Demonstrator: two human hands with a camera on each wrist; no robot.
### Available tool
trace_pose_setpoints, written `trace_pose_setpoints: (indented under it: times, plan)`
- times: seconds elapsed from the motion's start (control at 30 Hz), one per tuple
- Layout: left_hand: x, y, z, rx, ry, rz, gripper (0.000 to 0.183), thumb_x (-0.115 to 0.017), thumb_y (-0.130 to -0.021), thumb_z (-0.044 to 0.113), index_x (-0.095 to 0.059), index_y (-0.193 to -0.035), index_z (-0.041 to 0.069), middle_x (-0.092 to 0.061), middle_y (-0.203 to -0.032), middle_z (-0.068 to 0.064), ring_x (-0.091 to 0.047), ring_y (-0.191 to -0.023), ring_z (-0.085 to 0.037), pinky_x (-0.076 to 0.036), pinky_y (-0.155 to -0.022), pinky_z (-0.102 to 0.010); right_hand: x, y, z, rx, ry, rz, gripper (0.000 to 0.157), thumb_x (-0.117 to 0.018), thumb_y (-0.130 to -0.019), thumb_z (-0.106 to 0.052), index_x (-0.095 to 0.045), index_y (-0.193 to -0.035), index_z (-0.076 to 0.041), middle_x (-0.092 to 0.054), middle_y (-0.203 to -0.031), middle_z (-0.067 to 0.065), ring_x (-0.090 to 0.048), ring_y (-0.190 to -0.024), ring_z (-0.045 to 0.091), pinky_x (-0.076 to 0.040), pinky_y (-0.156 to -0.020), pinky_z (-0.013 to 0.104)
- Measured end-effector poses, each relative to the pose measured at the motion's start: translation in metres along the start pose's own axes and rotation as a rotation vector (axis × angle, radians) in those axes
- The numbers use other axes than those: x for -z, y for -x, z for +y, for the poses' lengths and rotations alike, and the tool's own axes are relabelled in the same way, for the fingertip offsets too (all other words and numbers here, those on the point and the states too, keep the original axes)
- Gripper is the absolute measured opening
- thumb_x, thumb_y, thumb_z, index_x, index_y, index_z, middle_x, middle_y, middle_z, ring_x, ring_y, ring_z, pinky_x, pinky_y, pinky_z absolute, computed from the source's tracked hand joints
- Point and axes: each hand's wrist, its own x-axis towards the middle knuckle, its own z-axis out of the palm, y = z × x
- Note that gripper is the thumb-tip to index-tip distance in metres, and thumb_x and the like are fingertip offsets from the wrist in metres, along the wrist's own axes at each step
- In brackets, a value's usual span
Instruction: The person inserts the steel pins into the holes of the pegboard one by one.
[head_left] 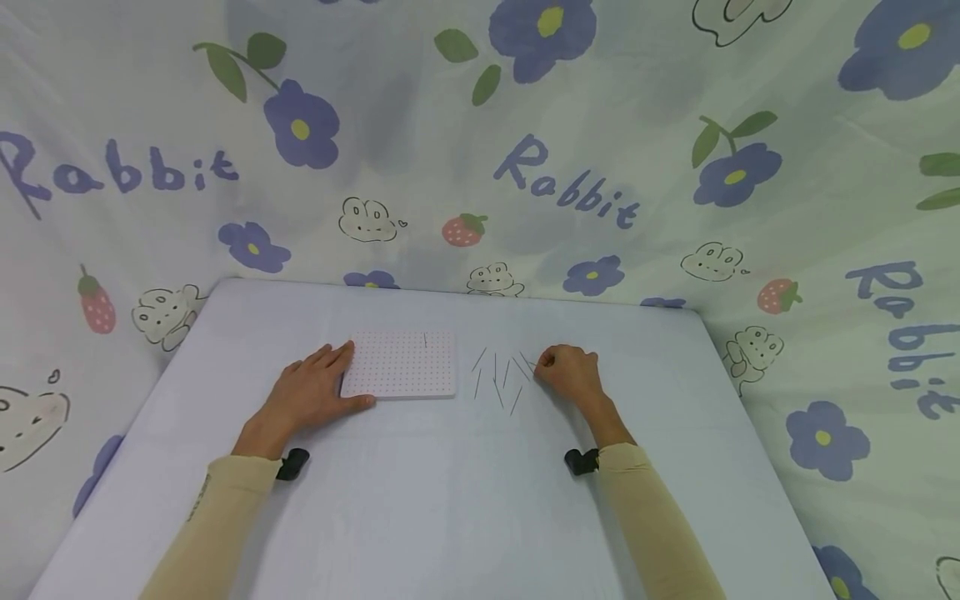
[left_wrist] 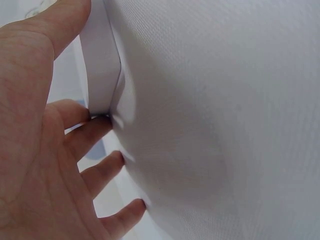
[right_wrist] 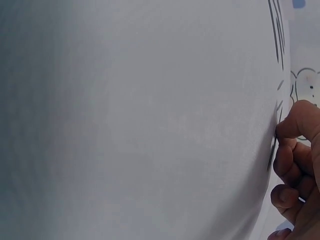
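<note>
A white board [head_left: 401, 367] dotted with a grid of small holes lies flat on the table. One thin dark pin [head_left: 425, 340] stands near its far right corner. My left hand [head_left: 309, 396] rests spread at the board's near left corner, thumb along the front edge and fingers along the left side. In the left wrist view, several fingertips [left_wrist: 107, 122] touch the tablecloth. To the right of the board, several thin dark pins [head_left: 495, 368] lie scattered. At their right edge my right hand [head_left: 572, 375] pinches a pin [right_wrist: 272, 154] between thumb and index finger, close to the cloth.
A white cloth covers the table [head_left: 420, 500]. Behind it and at both sides hangs a printed curtain [head_left: 405, 125] with flowers, rabbits and strawberries. Small black wrist cameras [head_left: 581, 462] sit at both sleeve cuffs.
</note>
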Motion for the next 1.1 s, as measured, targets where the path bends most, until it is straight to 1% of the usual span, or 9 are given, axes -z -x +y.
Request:
trace_pose_setpoints:
  times: [0.23,0.4,0.53,0.8,0.97,1.1]
  plan:
    - [0.001,0.0,0.0,-0.005,0.003,0.002,0.111,-0.064,-0.084,0.072,-0.025,-0.158,-0.001,-0.034,-0.158,-0.027,-0.026,-0.146,-0.048,-0.027,-0.109,-0.072,0.0,0.001,0.0,0.013,-0.01,0.012,0.01,-0.07,-0.086,-0.022,-0.074,-0.082,-0.014,-0.067,-0.073,-0.005,-0.06,-0.071,0.018,-0.043,-0.082,0.053]
    - [0.001,0.0,0.0,-0.011,0.009,0.002,0.11,-0.065,-0.084,0.071,-0.025,-0.158,-0.002,-0.034,-0.158,-0.027,-0.026,-0.146,-0.049,-0.027,-0.109,-0.072,0.001,0.001,-0.002,0.022,-0.044,0.024,0.009,-0.069,-0.086,-0.022,-0.071,-0.083,-0.013,-0.062,-0.069,-0.005,-0.056,-0.068,0.017,-0.041,-0.081,0.051]
    - [0.001,0.001,0.0,-0.011,0.005,0.001,0.11,-0.065,-0.085,0.07,-0.025,-0.158,-0.002,-0.034,-0.158,-0.027,-0.027,-0.146,-0.049,-0.027,-0.109,-0.072,0.002,0.001,-0.003,0.036,-0.061,0.045,0.009,-0.069,-0.086,-0.022,-0.071,-0.084,-0.013,-0.062,-0.068,-0.005,-0.056,-0.067,0.017,-0.04,-0.08,0.048]
    - [0.0,0.002,0.001,-0.012,0.005,0.009,0.111,-0.064,-0.084,0.072,-0.025,-0.158,-0.001,-0.034,-0.158,-0.027,-0.027,-0.146,-0.048,-0.027,-0.109,-0.072,0.005,-0.002,-0.008,0.053,-0.104,0.073,0.013,-0.065,-0.086,-0.025,-0.071,-0.087,-0.014,-0.064,-0.072,-0.006,-0.056,-0.069,0.017,-0.039,-0.082,0.047]
    - [0.0,0.003,0.001,-0.014,0.004,0.007,0.111,-0.063,-0.084,0.073,-0.025,-0.158,-0.002,-0.033,-0.158,-0.026,-0.026,-0.146,-0.048,-0.027,-0.109,-0.072,0.008,-0.005,-0.013,0.085,-0.126,0.081,0.014,-0.065,-0.087,-0.027,-0.071,-0.089,-0.014,-0.065,-0.075,-0.007,-0.056,-0.068,0.016,-0.038,-0.08,0.046]
    - [0.0,0.004,0.001,-0.016,0.004,0.009,0.111,-0.063,-0.084,0.072,-0.025,-0.157,-0.002,-0.034,-0.158,-0.027,-0.027,-0.146,-0.048,-0.027,-0.109,-0.072,0.007,-0.009,-0.02,0.098,-0.134,0.085,0.013,-0.066,-0.087,-0.026,-0.071,-0.089,-0.015,-0.065,-0.075,-0.008,-0.056,-0.069,0.015,-0.037,-0.082,0.046]
